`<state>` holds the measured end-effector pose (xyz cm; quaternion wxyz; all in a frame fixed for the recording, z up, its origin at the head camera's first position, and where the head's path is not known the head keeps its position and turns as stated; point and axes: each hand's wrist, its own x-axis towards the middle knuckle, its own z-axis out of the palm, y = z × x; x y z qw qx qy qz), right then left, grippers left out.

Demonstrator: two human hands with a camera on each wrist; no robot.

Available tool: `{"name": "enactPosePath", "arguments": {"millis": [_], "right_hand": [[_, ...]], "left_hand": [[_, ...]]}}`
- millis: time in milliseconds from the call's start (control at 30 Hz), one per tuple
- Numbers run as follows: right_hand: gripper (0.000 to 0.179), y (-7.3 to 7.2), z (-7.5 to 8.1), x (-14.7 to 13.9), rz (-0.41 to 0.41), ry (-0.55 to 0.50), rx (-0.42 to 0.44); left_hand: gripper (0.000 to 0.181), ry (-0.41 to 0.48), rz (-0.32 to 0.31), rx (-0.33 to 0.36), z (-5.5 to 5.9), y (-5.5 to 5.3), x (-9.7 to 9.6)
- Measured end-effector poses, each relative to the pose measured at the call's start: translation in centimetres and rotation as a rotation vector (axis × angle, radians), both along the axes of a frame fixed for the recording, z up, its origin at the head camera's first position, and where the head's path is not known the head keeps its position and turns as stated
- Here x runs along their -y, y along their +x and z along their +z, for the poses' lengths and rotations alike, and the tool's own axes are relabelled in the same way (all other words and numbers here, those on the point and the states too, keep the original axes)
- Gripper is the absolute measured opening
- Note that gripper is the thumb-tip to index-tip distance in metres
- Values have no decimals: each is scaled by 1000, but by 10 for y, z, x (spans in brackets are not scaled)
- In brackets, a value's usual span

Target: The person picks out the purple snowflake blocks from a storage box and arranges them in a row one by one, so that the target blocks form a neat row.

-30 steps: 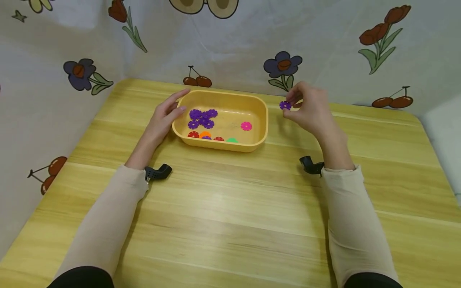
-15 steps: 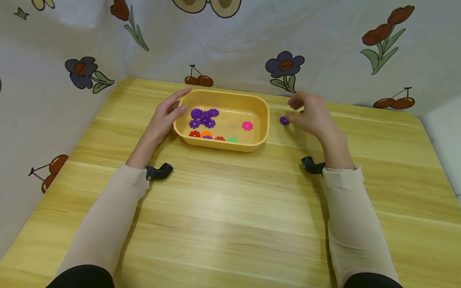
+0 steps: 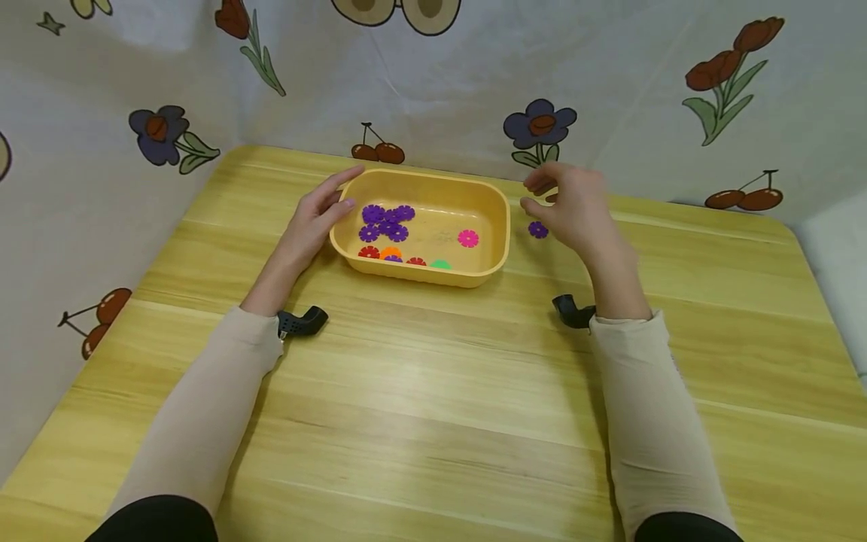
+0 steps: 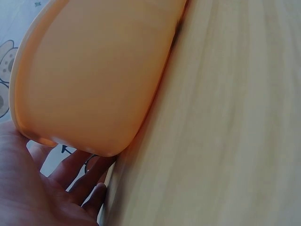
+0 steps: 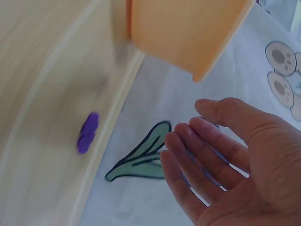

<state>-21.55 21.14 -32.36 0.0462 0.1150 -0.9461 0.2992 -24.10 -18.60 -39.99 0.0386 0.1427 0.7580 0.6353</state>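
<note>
A yellow tray (image 3: 497, 233) stands at the far middle of the wooden table (image 3: 433, 391). It holds several purple pieces (image 3: 384, 220), a pink piece (image 3: 467, 239), red, orange and green ones. My left hand (image 3: 318, 218) rests with straight fingers against the tray's left end (image 4: 89, 80). A single purple piece (image 3: 538, 229) lies on the table right of the tray, also in the right wrist view (image 5: 88, 132). My right hand (image 3: 565, 203) hovers just above and right of it, fingers relaxed and empty (image 5: 221, 155).
A white cloth with printed flowers and cherries (image 3: 535, 128) hangs behind and to the left of the table. Black wrist mounts (image 3: 301, 321) (image 3: 569, 310) show at both sleeves. The table's near half is bare wood.
My right hand lowered the purple piece to the table right of the tray, let it go and then lifted slightly towards the tray. My left hand stayed at the tray.
</note>
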Motion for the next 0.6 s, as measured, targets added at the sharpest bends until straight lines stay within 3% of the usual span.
{"name": "enactPosePath", "arguments": {"millis": [400, 600], "right_hand": [[22, -10, 5, 46, 78, -42, -75], [22, -13, 4, 64, 113, -59, -53]], "left_hand": [[50, 1, -3, -2, -1, -1, 2], [50, -6, 1, -1, -1, -1, 1]]}}
